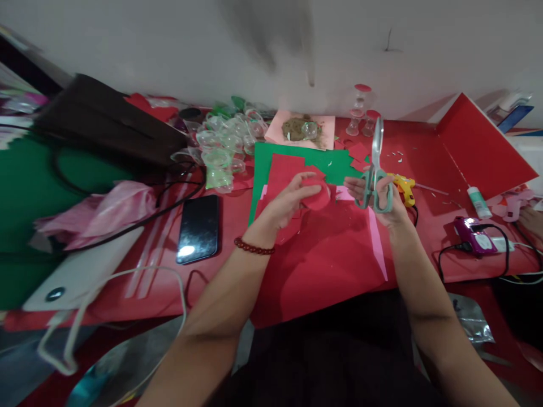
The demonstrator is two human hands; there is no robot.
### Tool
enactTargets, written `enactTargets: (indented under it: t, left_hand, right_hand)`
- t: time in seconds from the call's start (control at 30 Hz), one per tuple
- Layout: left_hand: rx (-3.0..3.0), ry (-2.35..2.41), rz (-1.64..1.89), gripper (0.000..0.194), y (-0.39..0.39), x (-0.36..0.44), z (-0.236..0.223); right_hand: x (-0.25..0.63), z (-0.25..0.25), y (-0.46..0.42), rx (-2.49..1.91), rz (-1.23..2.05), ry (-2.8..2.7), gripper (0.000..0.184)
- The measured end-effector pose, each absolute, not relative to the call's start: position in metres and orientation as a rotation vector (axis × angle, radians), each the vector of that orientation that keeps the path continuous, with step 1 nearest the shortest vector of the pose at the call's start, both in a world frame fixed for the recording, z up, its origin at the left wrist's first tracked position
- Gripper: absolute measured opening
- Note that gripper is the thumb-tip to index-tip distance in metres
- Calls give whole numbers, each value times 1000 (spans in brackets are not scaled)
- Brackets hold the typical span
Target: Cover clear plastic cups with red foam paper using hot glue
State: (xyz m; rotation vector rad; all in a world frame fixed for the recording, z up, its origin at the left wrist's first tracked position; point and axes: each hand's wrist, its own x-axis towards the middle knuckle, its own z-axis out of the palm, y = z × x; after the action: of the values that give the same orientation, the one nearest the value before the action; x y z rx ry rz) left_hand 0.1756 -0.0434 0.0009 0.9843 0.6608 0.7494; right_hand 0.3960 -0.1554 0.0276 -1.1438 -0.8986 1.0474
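Between the thumb and fingers of my left hand (292, 198) is a rounded red paper piece (317, 196), held over the sheets. My right hand (394, 206) holds a pair of scissors (375, 175) by the grey-green handles, blades pointing up and away from me. The scissors and the paper piece are apart. Below both hands lie a large red sheet (322, 254), a green sheet (261, 164) and pink strips (377, 243). Small red scraps (358, 152) lie just beyond the scissors.
A phone (198, 229), cables and a dark bag (114, 124) stand left. Clear plastic cups (229, 138) cluster at the back. A yellow glue gun (405, 189), white-green bottle (479, 202) and purple device (475, 236) are right. Another person's hand (530, 220) shows at the right edge.
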Motion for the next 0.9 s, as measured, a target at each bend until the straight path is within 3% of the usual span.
enactTargets:
  t: [0.1, 0.23, 0.3, 0.4, 0.47, 0.63, 0.8, 0.9]
  left_hand:
    - [1290, 753, 609, 55, -42, 176, -7]
    - [1592, 823, 552, 67, -35, 180, -13]
    - [1702, 872, 727, 61, -35, 180, -9]
    - [1900, 973, 1117, 35, -50, 182, 6]
    - [1966, 908, 1169, 23, -71, 189, 19]
    - [1792, 748, 872, 14, -111, 224, 37]
    - [1211, 661, 902, 32, -113, 242, 46]
    - [1016, 631, 1000, 37, -115, 241, 56]
  right_hand:
    - [397, 19, -147, -1181, 993, -825, 74]
    - [401, 3, -137, -1249, 916, -717, 60]
    - [402, -6, -134, -1300, 857, -730, 54]
    - [397, -16, -134, -1398, 695, -852, 47]
    - [391, -21, -136, -1476, 559, -973, 48]
    - [382, -23, -142, -1598, 215, -1195, 53]
    - [388, -10, -151, -1540, -86, -1380, 48]
    - [391, 1, -155, -1496, -187, -1181, 37]
